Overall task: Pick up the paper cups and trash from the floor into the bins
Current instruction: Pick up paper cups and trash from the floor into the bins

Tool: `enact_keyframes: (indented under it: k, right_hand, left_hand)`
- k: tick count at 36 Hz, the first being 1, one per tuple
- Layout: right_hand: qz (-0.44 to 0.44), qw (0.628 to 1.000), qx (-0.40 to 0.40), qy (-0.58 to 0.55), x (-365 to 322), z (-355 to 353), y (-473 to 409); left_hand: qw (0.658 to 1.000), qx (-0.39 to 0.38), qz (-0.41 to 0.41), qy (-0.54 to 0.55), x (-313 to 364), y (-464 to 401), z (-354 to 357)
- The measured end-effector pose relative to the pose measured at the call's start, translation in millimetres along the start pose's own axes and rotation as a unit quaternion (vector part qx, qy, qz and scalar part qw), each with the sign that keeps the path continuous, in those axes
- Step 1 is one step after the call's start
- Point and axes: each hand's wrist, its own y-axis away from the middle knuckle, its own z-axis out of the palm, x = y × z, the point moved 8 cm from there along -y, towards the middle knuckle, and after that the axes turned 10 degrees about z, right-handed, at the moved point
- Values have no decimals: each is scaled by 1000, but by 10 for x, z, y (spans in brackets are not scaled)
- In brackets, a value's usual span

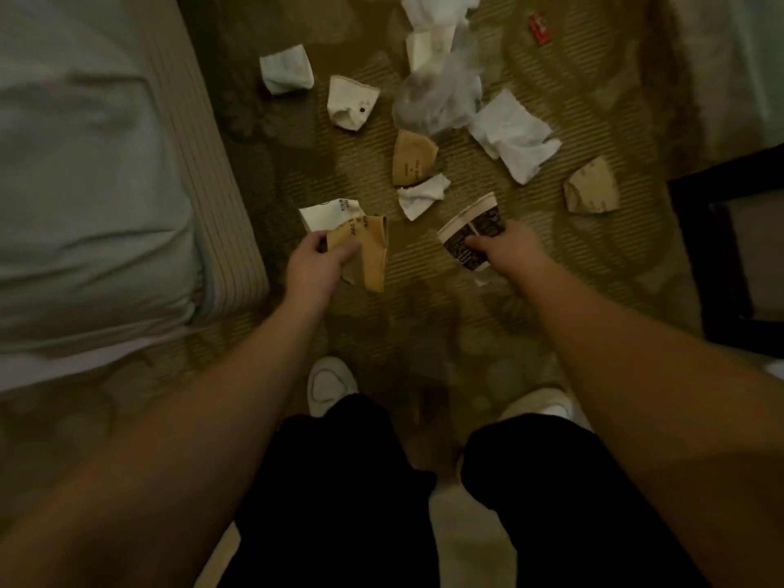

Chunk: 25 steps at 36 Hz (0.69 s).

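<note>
Both hands are full, one cup apiece, probably so the litter can go to the bins in fewer trips; no bin shows. The left hand (314,265) pinches a flattened brown cup (367,252) with a white cup (326,214) tucked behind it — the brown one's long axis runs roughly away from the person. The right hand (507,248) wraps a dark patterned cup (473,233), tilted, rim pointing up-left. Beyond both hands, napkins (511,133), more crushed cups (352,101) and a red wrapper (539,29) lie on the carpet (594,99).
</note>
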Motion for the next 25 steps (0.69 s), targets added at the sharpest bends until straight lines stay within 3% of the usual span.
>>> enact_keyframes:
  k: [5, 17, 19, 25]
  right_hand:
    - [-29, 999, 24, -5, -266, -642, 899]
    - [-67, 997, 32, 16, -1208, -1817, 2930]
    - [-96, 995, 32, 4, -1551, -2327, 3690]
    - [-123, 992, 36, 6, -1808, -2657, 4140]
  left_hand:
    - [1000, -2, -14, 8, 712, 676, -285]
    - [999, 3, 51, -11, 2688, 1979, -1020]
    - [997, 19, 66, 26, 3385, 2560, -1324]
    - [994, 47, 87, 39, 3885, 2852, -1550]
